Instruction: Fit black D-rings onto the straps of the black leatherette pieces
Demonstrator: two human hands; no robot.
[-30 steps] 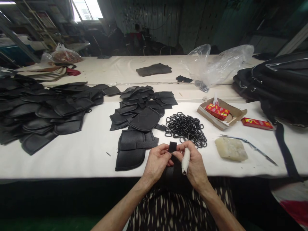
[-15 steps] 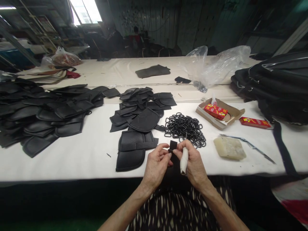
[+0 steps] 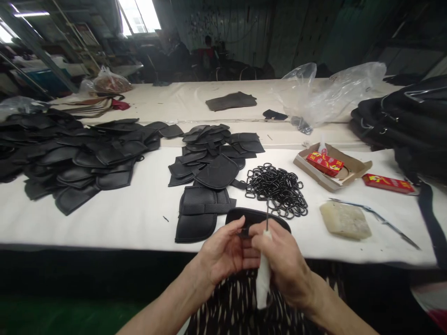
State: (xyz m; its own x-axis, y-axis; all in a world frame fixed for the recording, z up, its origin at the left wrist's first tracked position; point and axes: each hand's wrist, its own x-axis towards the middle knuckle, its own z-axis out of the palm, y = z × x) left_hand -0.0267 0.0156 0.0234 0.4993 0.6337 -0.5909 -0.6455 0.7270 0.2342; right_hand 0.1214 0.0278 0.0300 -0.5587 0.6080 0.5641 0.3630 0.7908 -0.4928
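My right hand (image 3: 284,253) grips an awl (image 3: 263,279) with a white wrapped handle, its thin metal shaft pointing up and away from me. A black leather pouch piece (image 3: 258,216) with a curved edge lies between my hands at the table's front edge. My left hand (image 3: 226,251) holds its near side, thumb on top and fingers curled below; the exact grip is partly hidden. Just beyond are a heap of black D-rings (image 3: 275,188) and a stitched black pouch (image 3: 197,218) with a strap.
Black leather pieces are piled at left (image 3: 84,153) and centre (image 3: 216,167). To the right are a cardboard tray (image 3: 326,184) with a red box, another red box (image 3: 389,183), a yellowish block (image 3: 344,221), metal scissors-like tool (image 3: 380,218) and black bags (image 3: 412,116).
Both hands have moved lower and nearer me. The awl now points up more plainly, and the pouch's curved edge shows beyond the hands where a small strap end stood upright. The view has shifted left.
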